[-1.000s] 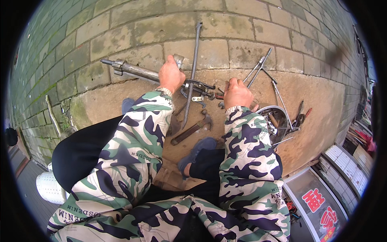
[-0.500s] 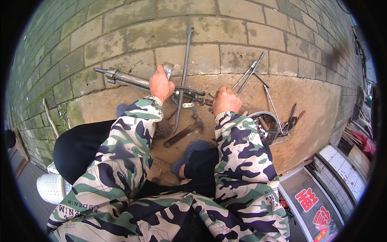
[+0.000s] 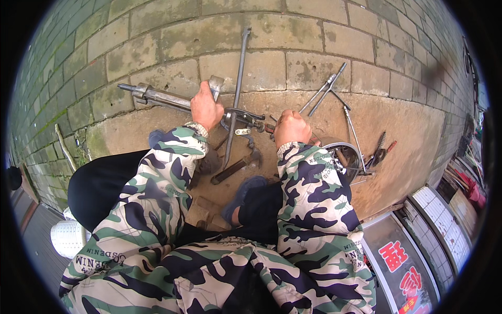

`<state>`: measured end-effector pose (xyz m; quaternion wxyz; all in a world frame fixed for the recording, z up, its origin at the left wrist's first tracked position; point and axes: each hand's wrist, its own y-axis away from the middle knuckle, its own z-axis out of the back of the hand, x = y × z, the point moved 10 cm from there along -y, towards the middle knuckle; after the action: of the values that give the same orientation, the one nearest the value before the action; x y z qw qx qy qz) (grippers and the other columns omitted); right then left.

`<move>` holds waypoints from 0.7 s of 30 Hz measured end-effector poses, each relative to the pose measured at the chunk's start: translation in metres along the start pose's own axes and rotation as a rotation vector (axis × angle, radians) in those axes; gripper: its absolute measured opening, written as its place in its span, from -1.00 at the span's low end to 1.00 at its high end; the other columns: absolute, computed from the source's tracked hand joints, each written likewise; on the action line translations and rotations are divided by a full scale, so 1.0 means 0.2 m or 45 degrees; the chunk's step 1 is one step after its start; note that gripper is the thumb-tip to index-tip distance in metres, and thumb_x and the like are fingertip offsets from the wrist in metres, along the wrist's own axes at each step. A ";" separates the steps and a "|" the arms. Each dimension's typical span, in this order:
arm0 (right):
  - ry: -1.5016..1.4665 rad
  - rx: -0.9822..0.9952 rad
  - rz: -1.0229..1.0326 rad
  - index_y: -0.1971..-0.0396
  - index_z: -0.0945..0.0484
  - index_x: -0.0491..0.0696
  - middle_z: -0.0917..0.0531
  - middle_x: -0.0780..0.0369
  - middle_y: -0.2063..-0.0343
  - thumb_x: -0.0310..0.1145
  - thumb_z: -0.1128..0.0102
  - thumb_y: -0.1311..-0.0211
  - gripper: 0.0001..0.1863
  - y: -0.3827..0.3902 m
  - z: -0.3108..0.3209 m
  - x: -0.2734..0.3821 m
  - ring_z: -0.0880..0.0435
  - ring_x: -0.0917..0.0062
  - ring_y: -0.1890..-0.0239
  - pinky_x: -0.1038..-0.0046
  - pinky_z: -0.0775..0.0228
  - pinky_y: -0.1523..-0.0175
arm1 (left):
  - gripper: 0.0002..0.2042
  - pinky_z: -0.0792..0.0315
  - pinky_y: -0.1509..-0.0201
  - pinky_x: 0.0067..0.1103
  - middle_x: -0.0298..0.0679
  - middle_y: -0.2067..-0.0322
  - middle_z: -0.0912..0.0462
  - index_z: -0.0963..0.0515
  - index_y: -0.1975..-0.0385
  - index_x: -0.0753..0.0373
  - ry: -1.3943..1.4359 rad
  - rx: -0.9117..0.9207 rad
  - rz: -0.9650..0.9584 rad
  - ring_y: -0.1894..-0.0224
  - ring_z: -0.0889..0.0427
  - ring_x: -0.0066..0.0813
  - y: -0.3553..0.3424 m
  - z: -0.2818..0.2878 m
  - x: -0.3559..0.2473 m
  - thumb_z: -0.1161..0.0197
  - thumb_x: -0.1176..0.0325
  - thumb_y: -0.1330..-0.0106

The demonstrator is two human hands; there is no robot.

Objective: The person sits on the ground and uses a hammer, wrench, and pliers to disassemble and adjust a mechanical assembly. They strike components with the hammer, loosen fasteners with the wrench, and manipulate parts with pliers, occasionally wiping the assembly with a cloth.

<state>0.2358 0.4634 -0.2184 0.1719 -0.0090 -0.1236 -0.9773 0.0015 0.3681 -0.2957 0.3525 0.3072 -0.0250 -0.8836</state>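
Observation:
A long metal shaft assembly (image 3: 166, 99) lies slantwise across the ground, its narrow end at the left. My left hand (image 3: 206, 107) is closed on it, beside an upright curved metal bracket (image 3: 215, 86). At the assembly's right end, my right hand (image 3: 292, 128) is closed in a fist; a bit of red (image 3: 269, 128) shows beside it, but what the fingers hold is hidden. A long grey bar (image 3: 239, 73) crosses the assembly between my hands. Below the crossing lie a small plate with holes (image 3: 242, 132) and a hammer (image 3: 235, 168).
A Y-shaped socket wrench (image 3: 327, 90) lies at right. A round metal bowl (image 3: 340, 149) with tools stands by my right forearm, pliers with red grips (image 3: 391, 146) beyond. Paving bricks (image 3: 308, 36) cover the far ground. A white basket (image 3: 68, 239) is at lower left.
The view has shifted a little. Both hands keep their closed grips, and the assembly and bar lie nearly as before.

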 end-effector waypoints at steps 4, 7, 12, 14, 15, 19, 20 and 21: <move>-0.026 0.040 -0.026 0.53 -0.60 -0.02 -0.67 0.16 0.47 -0.45 -0.31 0.14 -0.90 0.01 0.01 0.01 -0.72 0.17 0.46 0.20 -0.58 0.34 | -0.58 -0.46 0.16 -0.06 0.21 0.40 -0.62 -0.31 0.09 0.37 -0.019 0.002 -0.009 0.30 -0.61 0.25 0.00 0.00 0.00 -0.26 0.50 -0.02; -0.041 0.071 -0.023 0.52 -0.61 -0.03 -0.67 0.15 0.47 -0.46 -0.30 0.13 -0.90 0.01 0.02 0.01 -0.73 0.17 0.43 0.20 -0.58 0.30 | -0.56 -0.46 0.16 -0.06 0.21 0.40 -0.62 -0.30 0.08 0.37 -0.027 -0.019 -0.045 0.30 -0.61 0.26 0.01 -0.01 0.01 -0.27 0.50 -0.02; 0.020 0.129 -0.052 0.50 -0.64 0.01 -0.68 0.17 0.44 -0.39 -0.29 0.04 -0.94 -0.06 -0.06 -0.02 -0.72 0.16 0.39 0.16 -0.57 0.25 | -0.60 -0.43 0.20 -0.03 0.25 0.42 -0.60 -0.32 0.10 0.39 0.001 -0.033 -0.066 0.30 -0.59 0.30 0.00 0.02 -0.01 -0.31 0.45 -0.09; 0.029 0.153 -0.073 0.47 -0.67 0.03 -0.69 0.17 0.41 -0.33 -0.29 0.00 -0.91 -0.06 -0.05 -0.03 -0.72 0.16 0.36 0.16 -0.57 0.23 | -0.60 -0.44 0.19 -0.04 0.25 0.41 -0.60 -0.32 0.11 0.39 0.009 -0.011 -0.040 0.29 -0.59 0.30 0.03 0.00 0.01 -0.31 0.44 -0.10; 0.016 0.171 -0.067 0.46 -0.67 0.01 -0.70 0.16 0.40 -0.38 -0.28 0.02 -0.91 -0.07 -0.04 -0.01 -0.72 0.16 0.34 0.16 -0.58 0.22 | -0.60 -0.44 0.19 -0.04 0.25 0.41 -0.61 -0.32 0.11 0.40 0.015 -0.015 -0.034 0.29 -0.59 0.30 0.01 0.00 0.02 -0.30 0.44 -0.10; 0.010 0.261 -0.089 0.42 -0.67 -0.03 -0.71 0.15 0.34 -0.46 -0.27 0.05 -0.87 -0.06 -0.02 0.00 -0.74 0.15 0.28 0.17 -0.59 0.18 | -0.62 -0.43 0.16 -0.05 0.26 0.39 -0.61 -0.33 0.13 0.40 0.028 -0.011 -0.033 0.27 -0.59 0.31 0.01 0.01 0.02 -0.30 0.44 -0.10; 0.004 0.256 -0.101 0.42 -0.67 -0.03 -0.71 0.15 0.35 -0.46 -0.27 0.05 -0.86 -0.05 -0.02 -0.01 -0.74 0.15 0.28 0.18 -0.59 0.18 | -0.58 -0.45 0.11 -0.08 0.24 0.36 -0.61 -0.31 0.09 0.40 0.012 0.022 -0.015 0.26 -0.60 0.27 0.00 0.00 0.01 -0.29 0.49 -0.04; -0.002 0.253 -0.112 0.41 -0.67 -0.03 -0.71 0.15 0.35 -0.46 -0.28 0.06 -0.86 -0.05 -0.03 -0.02 -0.74 0.14 0.28 0.18 -0.59 0.18 | -0.58 -0.45 0.11 -0.08 0.24 0.36 -0.61 -0.31 0.09 0.40 0.015 0.023 -0.018 0.26 -0.60 0.27 0.01 0.00 0.01 -0.29 0.49 -0.04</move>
<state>0.2361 0.4730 -0.2266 0.1287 0.0129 -0.2201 -0.9669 0.0018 0.3667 -0.2963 0.3437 0.3159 -0.0287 -0.8839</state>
